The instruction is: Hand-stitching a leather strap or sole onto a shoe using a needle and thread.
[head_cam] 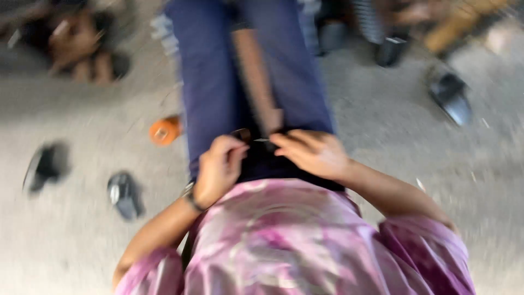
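Over the lap, blue cloth [210, 82] runs lengthwise away from the body, dark fabric [262, 164] bunched at its near end. Left hand [218, 169] and right hand [314, 153] meet there; a small thin object [262, 140], blurred, lies crosswise between the fingertips. Both pinch closed near it; actual hold unclear. Orange spool [165, 130] lies left on the floor.

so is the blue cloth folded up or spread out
Spread out: the blue cloth runs in a long stretch from the left hand and right hand away across the grey floor. Blur hides its far end.
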